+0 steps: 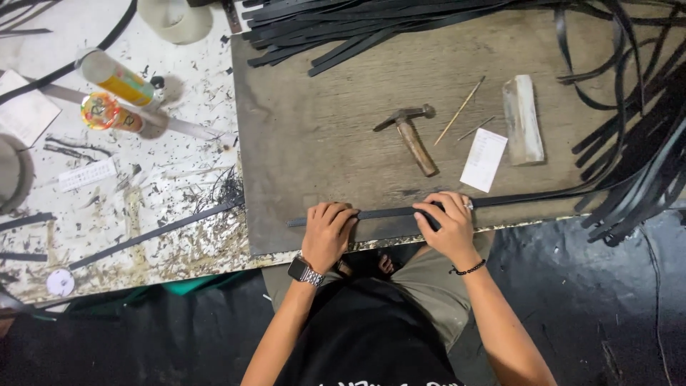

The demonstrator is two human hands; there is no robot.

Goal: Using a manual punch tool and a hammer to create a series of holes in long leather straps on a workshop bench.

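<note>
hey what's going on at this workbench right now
A person seated at a dark wooden board presses a long black strip flat along its near edge. The left hand holds the strip down near its end, and the right hand grips it further along. Behind the hands lie a hammer, a thin stick, a white paper slip and a pale block. More black strips are piled at the back and right.

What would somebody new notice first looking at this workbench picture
First, the two hands at the board's near edge: the left hand and right hand press a long black strip flat on the dark wooden board. Behind them lies a small hammer, and heaps of black strips spill over the board's far and right sides.
</note>
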